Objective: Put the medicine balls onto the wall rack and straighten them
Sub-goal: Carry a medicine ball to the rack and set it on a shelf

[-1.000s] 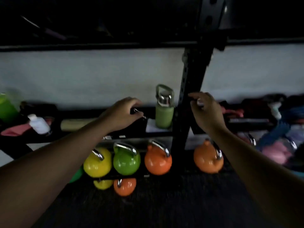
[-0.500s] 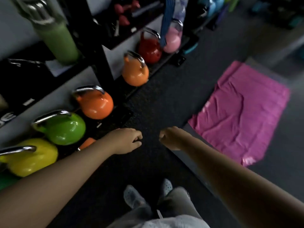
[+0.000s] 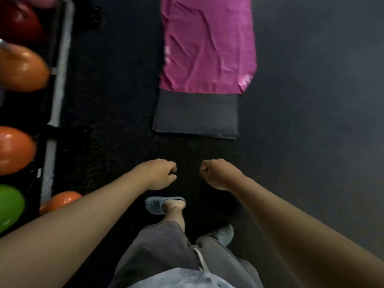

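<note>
No medicine ball shows in the head view. My left hand (image 3: 160,173) and my right hand (image 3: 218,173) hang side by side over the dark floor, both curled into loose fists with nothing in them. The low rack (image 3: 57,80) runs along the left edge, with orange kettlebells (image 3: 22,69) and a green kettlebell (image 3: 9,206) on it. My own legs and grey clogs (image 3: 162,204) are below the hands.
A grey exercise mat (image 3: 195,115) with a magenta cloth (image 3: 207,44) spread over it lies on the floor straight ahead. A small orange kettlebell (image 3: 60,201) sits on the floor by the rack. Dark rubber floor (image 3: 311,100) stretches to the right.
My view has swung from the rack shelf down and to the right, to the floor. Both hands left the shelf and rack post and dropped in front of me as fists.
</note>
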`<state>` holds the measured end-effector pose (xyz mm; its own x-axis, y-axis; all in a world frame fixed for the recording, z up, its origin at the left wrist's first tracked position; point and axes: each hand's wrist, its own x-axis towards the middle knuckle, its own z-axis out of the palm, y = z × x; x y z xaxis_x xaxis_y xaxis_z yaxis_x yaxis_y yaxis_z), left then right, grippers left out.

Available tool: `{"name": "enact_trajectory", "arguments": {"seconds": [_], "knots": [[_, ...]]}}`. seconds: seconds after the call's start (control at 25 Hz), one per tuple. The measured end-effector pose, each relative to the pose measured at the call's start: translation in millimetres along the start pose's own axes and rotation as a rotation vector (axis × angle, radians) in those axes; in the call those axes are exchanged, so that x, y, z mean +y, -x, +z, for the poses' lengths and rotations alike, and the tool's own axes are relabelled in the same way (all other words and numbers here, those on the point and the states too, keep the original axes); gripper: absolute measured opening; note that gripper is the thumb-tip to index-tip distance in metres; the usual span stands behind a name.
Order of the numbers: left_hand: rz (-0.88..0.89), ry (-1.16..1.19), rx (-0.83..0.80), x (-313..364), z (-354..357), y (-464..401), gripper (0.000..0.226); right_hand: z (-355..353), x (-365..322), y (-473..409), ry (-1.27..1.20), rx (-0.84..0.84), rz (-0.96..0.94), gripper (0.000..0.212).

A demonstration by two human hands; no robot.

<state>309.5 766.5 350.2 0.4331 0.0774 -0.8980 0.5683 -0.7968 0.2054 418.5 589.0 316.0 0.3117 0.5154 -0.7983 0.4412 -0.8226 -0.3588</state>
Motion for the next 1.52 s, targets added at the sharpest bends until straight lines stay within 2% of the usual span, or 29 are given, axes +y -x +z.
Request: {"name": "enact_trajectory", "arguments": {"seconds": [0.2,0.4,0.6,0.72,0.84,0.92,1.0,1.04,1.08,1.16,1.2,1.36,1.52], "knots": [[0.146,-0.108,-0.077,143.2,55.8,-74.5,0.038,68.6,180.3,53.6,-0.372,0.12,0.254,0.03],[0.169,-0.23,-0.147,240.2,122.8,-163.0,0.032,145.7,280.7,39.8,-0.666,0.246,0.522,0.033],[0.066,-0.214,-0.139,240.4,190.0,-285.8,0.04,228.8,338.3,-50.4,-0.863,0.281,0.695,0.031],[-0.059,-0.105,-0.045,219.8,228.0,-377.3,0.048,292.2,369.8,-125.1,-1.028,0.338,0.833,0.033],[-0.199,0.203,0.009,209.1,259.0,-451.2,0.059,334.6,393.8,-187.9,-1.417,0.456,1.037,0.036],[-0.284,0.391,-0.024,198.8,283.8,-495.0,0.065,362.1,412.2,-224.4,-1.763,0.488,1.115,0.055],[-0.302,0.572,-0.049,188.2,305.4,-531.2,0.057,386.4,429.9,-250.2,-2.115,0.426,1.063,0.068],[-0.293,0.662,-0.075,182.9,313.0,-547.1,0.048,394.7,436.2,-258.1,-2.221,0.391,0.998,0.064],[-0.276,0.685,-0.113,179.2,318.3,-558.0,0.048,401.3,441.4,-262.7,-2.265,0.382,0.938,0.057],[-0.271,0.7,-0.179,174.9,321.9,-570.0,0.066,410.9,446.6,-270.1,-2.363,0.412,0.838,0.05],[-0.264,0.713,-0.185,174.4,321.2,-571.4,0.068,413.6,446.6,-271.7,-2.405,0.434,0.805,0.051],[-0.275,0.845,-0.199,176.1,303.4,-536.2,0.06,399.4,431.1,-244.7,-2.474,0.492,0.704,0.057],[-0.259,1.047,-0.192,188.1,259.0,-442.2,0.048,333.2,398.5,-169.9,-2.389,0.453,0.672,0.06]]}}
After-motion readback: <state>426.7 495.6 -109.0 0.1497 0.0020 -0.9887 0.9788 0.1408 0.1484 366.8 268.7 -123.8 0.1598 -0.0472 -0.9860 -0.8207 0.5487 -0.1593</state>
